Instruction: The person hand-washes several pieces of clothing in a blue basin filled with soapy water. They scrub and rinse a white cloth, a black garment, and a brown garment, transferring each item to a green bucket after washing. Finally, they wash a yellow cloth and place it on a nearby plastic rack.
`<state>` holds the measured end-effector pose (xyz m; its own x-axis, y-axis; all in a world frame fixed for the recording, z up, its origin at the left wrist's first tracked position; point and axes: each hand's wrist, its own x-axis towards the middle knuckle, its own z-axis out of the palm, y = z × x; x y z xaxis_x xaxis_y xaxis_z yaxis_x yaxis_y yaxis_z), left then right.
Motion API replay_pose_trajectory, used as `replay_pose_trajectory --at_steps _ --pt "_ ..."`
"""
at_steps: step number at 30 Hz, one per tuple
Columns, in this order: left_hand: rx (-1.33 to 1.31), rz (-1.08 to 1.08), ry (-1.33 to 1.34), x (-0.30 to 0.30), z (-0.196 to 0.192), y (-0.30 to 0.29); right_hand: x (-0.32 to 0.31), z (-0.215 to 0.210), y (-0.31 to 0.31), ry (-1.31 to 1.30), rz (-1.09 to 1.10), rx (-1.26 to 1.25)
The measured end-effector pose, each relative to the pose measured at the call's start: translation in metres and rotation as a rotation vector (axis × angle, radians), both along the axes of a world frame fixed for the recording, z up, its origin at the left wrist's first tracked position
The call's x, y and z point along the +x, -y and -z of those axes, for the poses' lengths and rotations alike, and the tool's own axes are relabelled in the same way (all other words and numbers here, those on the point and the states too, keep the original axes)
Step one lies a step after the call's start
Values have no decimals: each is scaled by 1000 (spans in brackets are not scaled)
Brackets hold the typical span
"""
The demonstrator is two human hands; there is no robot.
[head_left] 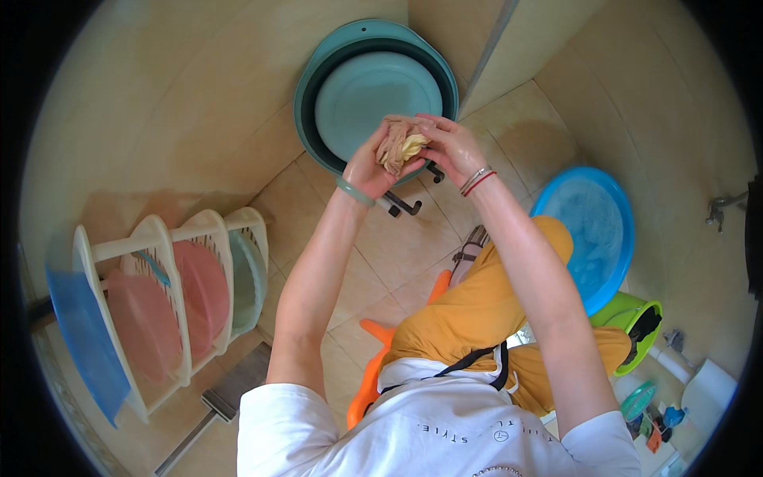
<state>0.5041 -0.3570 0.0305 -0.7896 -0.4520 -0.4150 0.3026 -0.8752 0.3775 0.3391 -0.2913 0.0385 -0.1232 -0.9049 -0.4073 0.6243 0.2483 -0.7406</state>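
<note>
- On the tiled floor (pixel 397 262), in a corner of the room, a person sits low on an orange stool (pixel 367 389) with both arms held out in front.
- Ahead of the hands, a big teal tub (pixel 311 87) leans against the wall, with a smaller teal basin (pixel 366 95) resting inside it.
- To the right, a blue basin (pixel 604 230) with soapy water sits on the floor, just beside the person's knee.
- Next to it stands a small green bucket (pixel 636 314) with something dark inside.
- To the left, a white rack (pixel 159 262) holds pink, blue and green basins standing on their edges.
- Low on the right wall there is a metal tap (pixel 719 208).
- A small wet cloth (pixel 401 147), tan and yellow, is bunched up in the air in front of the teal tub.
- The left hand (pixel 369 163) is closed around the cloth from below.
- The right hand (pixel 449 143) squeezes the cloth from the other side, so both hands grip it together.
</note>
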Motion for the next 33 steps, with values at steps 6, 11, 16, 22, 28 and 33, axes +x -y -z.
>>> replay_pose_trajectory --at_steps 6,11,16,22,28,33 --pt "-19 -133 -12 15 -9 -14 24 -12 1 71 0 60" --pt "6 -233 -136 50 -33 -28 48 -34 1 99 -117 19" --pt "-92 -381 -118 122 -89 -48 108 -76 5 137 -279 -67" --pt "-249 -610 3 210 -171 -91 199 -145 1 108 -504 -185" --pt "-239 -808 -2 294 -196 -139 286 -177 -14 -43 -712 -247" --pt "-201 -969 -39 327 -202 -153 325 -187 -21 68 -779 -318"
